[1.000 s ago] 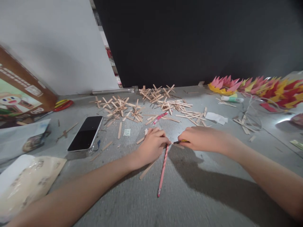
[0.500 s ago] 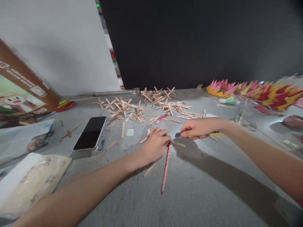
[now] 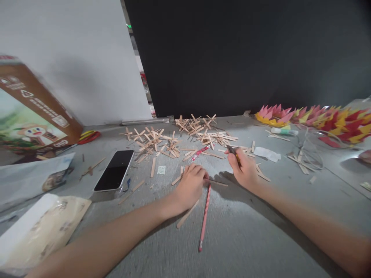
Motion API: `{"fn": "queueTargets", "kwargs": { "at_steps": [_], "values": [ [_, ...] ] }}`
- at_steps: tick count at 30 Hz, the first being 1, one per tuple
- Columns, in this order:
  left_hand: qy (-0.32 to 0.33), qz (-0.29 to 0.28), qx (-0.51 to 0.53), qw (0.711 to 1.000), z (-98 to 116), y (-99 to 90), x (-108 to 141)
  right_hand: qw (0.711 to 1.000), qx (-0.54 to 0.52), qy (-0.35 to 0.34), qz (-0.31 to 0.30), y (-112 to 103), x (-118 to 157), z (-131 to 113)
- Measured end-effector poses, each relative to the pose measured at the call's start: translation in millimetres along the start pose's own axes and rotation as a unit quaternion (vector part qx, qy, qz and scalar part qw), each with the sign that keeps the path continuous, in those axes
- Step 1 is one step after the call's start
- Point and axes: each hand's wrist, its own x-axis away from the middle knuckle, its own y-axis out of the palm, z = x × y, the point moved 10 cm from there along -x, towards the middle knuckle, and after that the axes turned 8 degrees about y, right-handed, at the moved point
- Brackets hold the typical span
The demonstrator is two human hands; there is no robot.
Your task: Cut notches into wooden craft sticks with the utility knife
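My left hand [image 3: 191,183] rests on the table with its fingers curled, pressed on a thin wooden stick [image 3: 218,183] whose end sticks out to the right. Raised slightly to the right, my right hand [image 3: 242,166] is closed around a cutter with a dark tip [image 3: 231,149] and a bit of yellow. A pink pencil [image 3: 204,220] lies below my left fingertips. Another wooden stick [image 3: 185,217] comes out from under the left hand. Behind the hands lie a red-and-white wrapper [image 3: 200,152] and a pile of crossed wooden sticks [image 3: 153,139].
A phone [image 3: 114,170] and plastic packets [image 3: 46,227] lie on the left, near a brown printed box [image 3: 37,112]. At the back right are pink, red and yellow paper crowns [image 3: 342,123], a glue stick [image 3: 284,132] and white paper [image 3: 267,154].
My right hand has turned, its tool now pointing up and away instead of toward the left hand. The left hand keeps its place on the stick. The view has tilted slightly.
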Motion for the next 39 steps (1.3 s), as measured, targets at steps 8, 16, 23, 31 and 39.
{"fn": "queueTargets", "kwargs": {
  "at_steps": [8,16,23,31,39],
  "values": [
    [-0.137,0.092,0.169,0.972,-37.8,-1.9,12.6,0.988,-0.152,0.012,0.017,14.9,10.9,23.0],
    [-0.151,0.134,0.250,0.947,-46.6,-12.1,9.0,0.954,-0.286,0.055,-0.065,20.7,18.7,0.5],
    [-0.167,0.097,0.297,0.935,-35.2,-6.5,7.2,0.921,-0.271,0.166,-0.226,53.2,37.0,-21.9],
    [-0.157,0.062,0.281,0.945,-27.4,-2.1,9.7,0.958,-0.149,0.094,-0.227,47.7,38.3,-35.2],
    [-0.142,0.058,0.244,0.958,-24.0,-4.4,8.4,0.975,-0.063,0.031,-0.213,43.1,37.0,-40.6]
  ]
}}
